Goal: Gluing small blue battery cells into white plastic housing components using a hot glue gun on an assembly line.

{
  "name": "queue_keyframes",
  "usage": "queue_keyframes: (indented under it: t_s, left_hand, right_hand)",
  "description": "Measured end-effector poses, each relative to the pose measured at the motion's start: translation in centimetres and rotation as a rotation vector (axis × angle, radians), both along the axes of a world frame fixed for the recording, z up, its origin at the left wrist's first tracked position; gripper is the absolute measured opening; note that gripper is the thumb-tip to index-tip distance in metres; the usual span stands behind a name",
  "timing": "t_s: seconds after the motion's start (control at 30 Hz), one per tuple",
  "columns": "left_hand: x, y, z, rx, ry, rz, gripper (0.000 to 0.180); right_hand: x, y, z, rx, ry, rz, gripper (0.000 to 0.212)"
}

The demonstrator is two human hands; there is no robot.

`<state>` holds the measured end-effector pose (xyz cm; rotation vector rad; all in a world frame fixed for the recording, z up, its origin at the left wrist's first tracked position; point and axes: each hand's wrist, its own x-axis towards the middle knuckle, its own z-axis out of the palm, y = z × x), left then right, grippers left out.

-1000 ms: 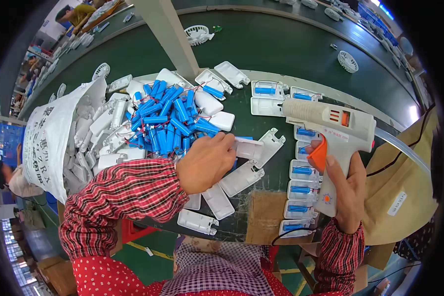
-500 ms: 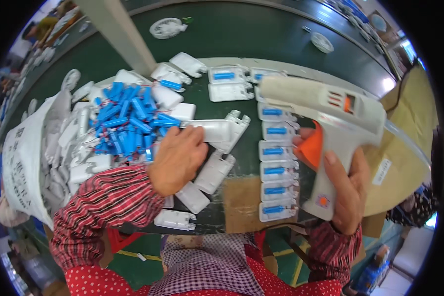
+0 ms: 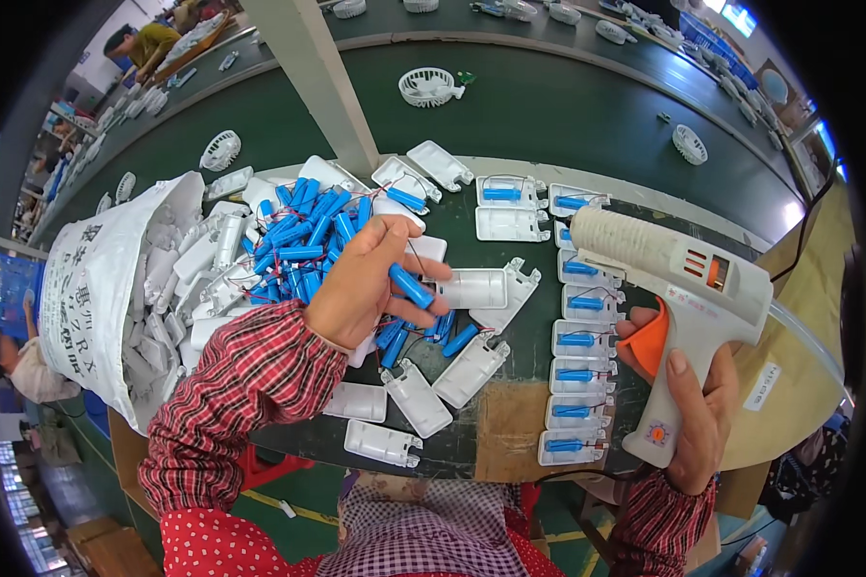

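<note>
A blue cylindrical battery (image 3: 412,287) with thin wires lies across the fingers of my left hand (image 3: 356,286), which is closed around it beside a heap of blue batteries (image 3: 298,252). Just right of those fingers is a white plastic half-shell (image 3: 478,288), resting against another shell (image 3: 517,293). My right hand (image 3: 695,413) grips the handle of a pale grey glue gun (image 3: 678,341), fingers behind its orange trigger (image 3: 647,338). Under and left of the nozzle runs a column of white shells (image 3: 560,385), each with a blue battery inside.
A white woven sack (image 3: 96,298) full of white shells stands at the left. Loose shells (image 3: 416,399) lie near the table's front edge. A beige post (image 3: 322,87) rises behind the heap. Round white grilles (image 3: 429,87) sit on the green belt beyond; brown cardboard (image 3: 515,433) lies in front.
My left hand has lifted from the white shell and now holds a blue battery. The whole view has shifted, so the table appears lower and further right. My right hand keeps the glue gun.
</note>
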<state>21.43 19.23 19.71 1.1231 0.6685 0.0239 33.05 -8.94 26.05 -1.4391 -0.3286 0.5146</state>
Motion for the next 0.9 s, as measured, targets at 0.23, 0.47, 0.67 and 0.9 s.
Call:
queue_keyframes:
  t_s: [0.23,0.47,0.67,0.9]
  left_hand:
    - [0.9,0.0,1.3,-0.194,0.133,-0.133,0.071]
    - [2.1,0.0,2.1,-0.267,0.104,-0.233,0.062]
    - [3.1,0.5,3.0,-0.167,0.042,-0.192,0.029]
    - [5.7,1.5,1.4,-0.008,0.043,-0.056,0.019]
  right_hand:
    - [1.2,0.4,-1.0,-0.006,0.007,0.036,0.046]
    - [1.9,0.7,-1.6,-0.026,0.012,0.040,0.045]
    - [2.4,1.0,-2.0,-0.013,0.025,0.048,0.045]
    - [2.7,0.9,-2.5,-0.037,0.030,0.063,0.046]
